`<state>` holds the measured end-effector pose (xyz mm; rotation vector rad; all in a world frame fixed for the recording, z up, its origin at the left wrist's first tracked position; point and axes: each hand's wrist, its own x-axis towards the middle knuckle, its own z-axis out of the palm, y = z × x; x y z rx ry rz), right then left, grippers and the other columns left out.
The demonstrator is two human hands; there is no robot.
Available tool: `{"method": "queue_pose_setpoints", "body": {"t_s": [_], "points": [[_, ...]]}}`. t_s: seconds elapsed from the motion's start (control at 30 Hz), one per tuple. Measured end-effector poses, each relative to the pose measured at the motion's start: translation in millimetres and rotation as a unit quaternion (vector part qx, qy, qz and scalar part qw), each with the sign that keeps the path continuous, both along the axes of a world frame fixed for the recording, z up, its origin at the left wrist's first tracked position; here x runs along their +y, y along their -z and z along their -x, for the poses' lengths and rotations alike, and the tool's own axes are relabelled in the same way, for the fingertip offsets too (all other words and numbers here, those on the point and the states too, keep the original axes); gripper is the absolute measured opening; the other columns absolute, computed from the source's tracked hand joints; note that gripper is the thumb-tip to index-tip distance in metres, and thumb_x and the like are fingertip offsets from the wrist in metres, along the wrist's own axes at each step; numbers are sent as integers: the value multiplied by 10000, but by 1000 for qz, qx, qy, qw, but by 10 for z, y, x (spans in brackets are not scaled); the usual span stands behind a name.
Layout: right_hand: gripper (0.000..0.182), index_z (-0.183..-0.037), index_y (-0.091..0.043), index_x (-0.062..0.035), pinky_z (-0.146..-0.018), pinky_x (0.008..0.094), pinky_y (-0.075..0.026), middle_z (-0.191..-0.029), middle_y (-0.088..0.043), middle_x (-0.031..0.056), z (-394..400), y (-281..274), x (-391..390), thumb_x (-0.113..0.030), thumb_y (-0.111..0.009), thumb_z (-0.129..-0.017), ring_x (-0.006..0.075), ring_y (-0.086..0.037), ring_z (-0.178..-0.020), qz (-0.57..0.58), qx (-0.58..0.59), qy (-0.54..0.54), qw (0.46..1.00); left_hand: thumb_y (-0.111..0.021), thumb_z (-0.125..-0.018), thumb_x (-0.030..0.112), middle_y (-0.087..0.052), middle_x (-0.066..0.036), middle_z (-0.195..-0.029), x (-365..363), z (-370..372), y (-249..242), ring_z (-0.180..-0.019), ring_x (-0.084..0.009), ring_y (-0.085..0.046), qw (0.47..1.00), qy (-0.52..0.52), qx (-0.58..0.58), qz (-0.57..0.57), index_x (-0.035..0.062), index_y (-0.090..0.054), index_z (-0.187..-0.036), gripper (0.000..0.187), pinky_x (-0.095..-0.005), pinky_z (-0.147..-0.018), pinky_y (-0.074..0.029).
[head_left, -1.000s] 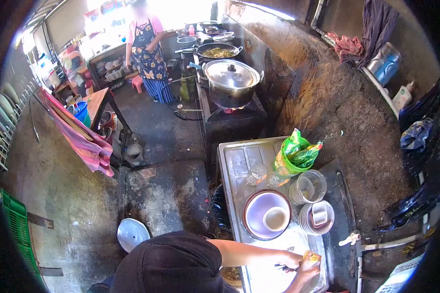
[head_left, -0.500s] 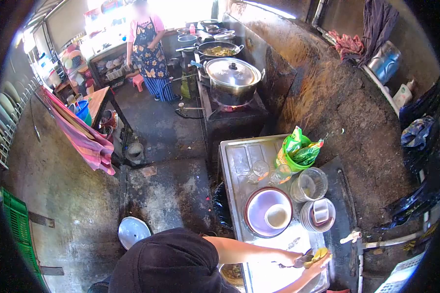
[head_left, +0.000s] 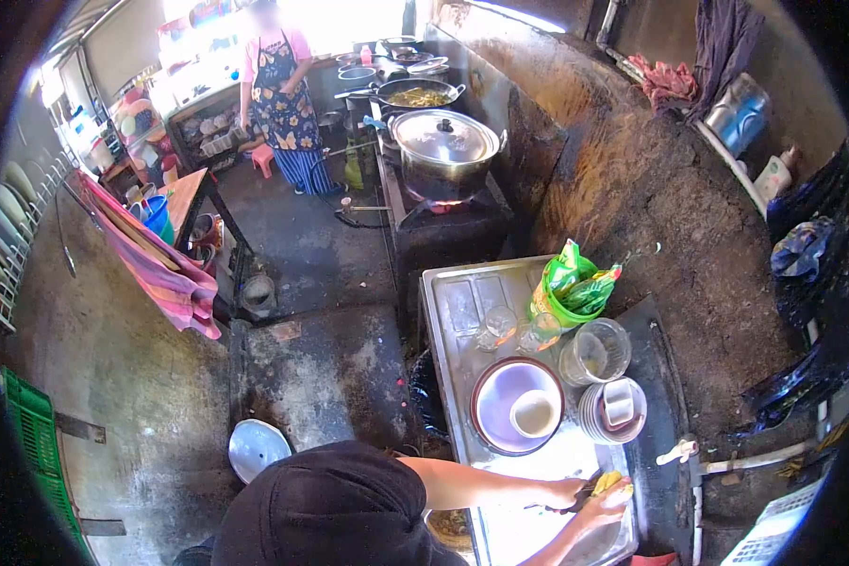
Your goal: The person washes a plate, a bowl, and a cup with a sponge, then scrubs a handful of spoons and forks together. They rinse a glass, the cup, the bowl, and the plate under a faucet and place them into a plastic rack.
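Note:
My left hand (head_left: 568,492) is closed on a utensil with a dark end; its exact kind is hard to make out. Beside it my right hand (head_left: 609,506) grips a yellow sponge (head_left: 607,483) against the utensil. Both hands are over the bright lower part of the metal sink top (head_left: 457,302). Just above them sit a purple-white basin (head_left: 493,415) with a small white bowl (head_left: 535,415) inside, and a stack of bowls (head_left: 591,415) holding a small square dish (head_left: 619,402).
Glasses (head_left: 496,326), a clear container (head_left: 606,351) and a green bucket (head_left: 549,307) with packets stand farther up the sink top. A lidded pot (head_left: 445,141) sits over a flame. Another person (head_left: 283,94) in an apron stands at the back. A tap (head_left: 677,452) is at right.
Both hands, with the sponge and utensil, have moved a little to the left and closer together. The view has shifted slightly.

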<state>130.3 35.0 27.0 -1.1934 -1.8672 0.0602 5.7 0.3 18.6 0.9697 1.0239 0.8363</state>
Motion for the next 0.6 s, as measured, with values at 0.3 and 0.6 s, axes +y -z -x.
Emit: {"method": "queue_pose_setpoints", "body": {"t_s": [0.3, 0.6], "points": [[502, -1114, -530, -9, -628, 326, -500, -905, -590, 104, 96, -73, 23, -441, -467, -866, 207, -586, -755, 398, 488, 43, 776, -528, -753, -4, -576, -136, -1024, 74, -240, 320, -850, -224, -543, 978, -22, 52, -203, 80, -467, -1211, 469, -340, -730, -437], [577, -933, -607, 48, -630, 312, -459, -828, -616, 93, -177, 567, 190, -506, -562, -779, 183, -584, -743, 378, 381, 151, 830, -636, -727, 85, -619, -89, -913, -175, -126, 219, -799, -144, -579, 997, 22, -58, -42, 48, -530, -1133, 421, -308, -678, -472]]}}
